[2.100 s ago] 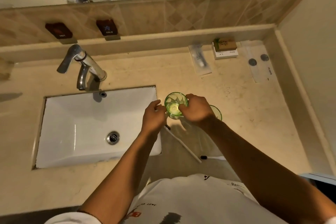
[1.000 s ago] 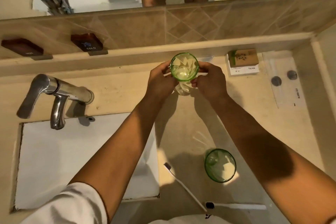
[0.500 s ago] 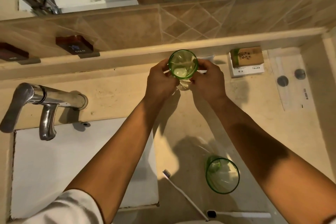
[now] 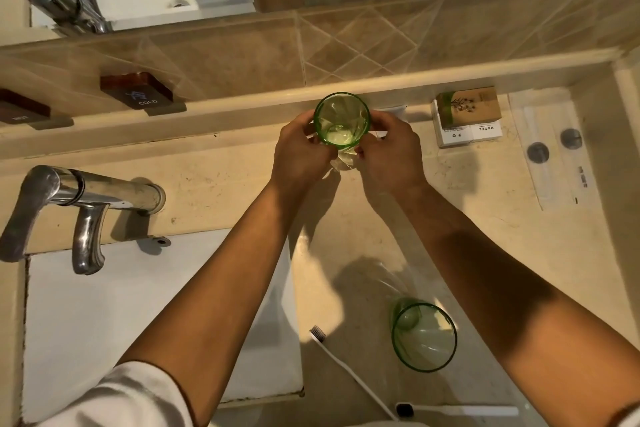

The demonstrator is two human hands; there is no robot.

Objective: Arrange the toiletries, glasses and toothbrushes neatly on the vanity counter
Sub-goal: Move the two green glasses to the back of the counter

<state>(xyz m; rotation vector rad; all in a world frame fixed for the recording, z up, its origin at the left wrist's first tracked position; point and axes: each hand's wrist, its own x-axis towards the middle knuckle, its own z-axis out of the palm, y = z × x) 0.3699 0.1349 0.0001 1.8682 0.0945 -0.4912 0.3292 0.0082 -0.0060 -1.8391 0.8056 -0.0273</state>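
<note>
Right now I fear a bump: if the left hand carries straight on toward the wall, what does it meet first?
Probably the raised ledge at the counter's back. The left hand grips the green glass just short of it, with nothing between them; depth is unclear.

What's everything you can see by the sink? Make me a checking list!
Surface: beige vanity counter, some marks on it.
Job's things: one green glass held at the back ledge; second green glass standing near the front; two white toothbrushes lying at the front; boxed toiletries and flat packets at back right.
Clutter: nothing seen.
Grippers: left hand and right hand both grip the back glass.
Cables: nothing seen.
Surroundings: white sink, chrome tap, hot and cold signs, mirror above.
</note>
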